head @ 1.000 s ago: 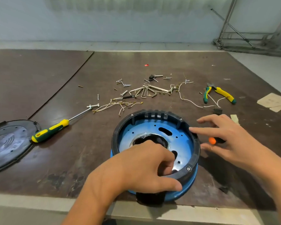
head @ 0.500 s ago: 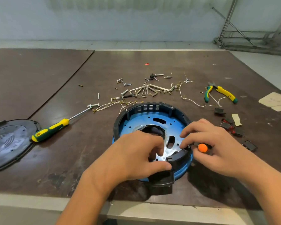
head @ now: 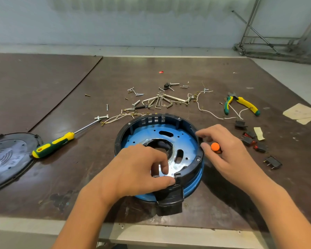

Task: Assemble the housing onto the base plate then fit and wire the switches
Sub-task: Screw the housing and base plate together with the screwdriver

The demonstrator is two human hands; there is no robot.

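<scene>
The black ring housing (head: 158, 118) sits on the round blue base plate (head: 151, 133) near the table's front edge, its black boxy tab (head: 171, 202) pointing toward me. My left hand (head: 136, 169) grips the near rim, thumb outside and fingers inside the ring. My right hand (head: 230, 155) holds a small orange-capped tool (head: 215, 146), and its fingertips touch the housing's right rim. Several loose rocker switches (head: 249, 141) lie on the table to the right of that hand.
A green-and-yellow screwdriver (head: 52, 147) and a black round cover (head: 5, 157) lie to the left. Screws, hex keys (head: 160, 101) and thin wires (head: 118, 117) are scattered behind the housing. Pliers (head: 241, 103) and paper scraps (head: 301, 112) are at the right.
The housing and plate have turned counter-clockwise and shifted slightly away from me. My right hand came in from the right with the orange-capped tool and now touches the rim.
</scene>
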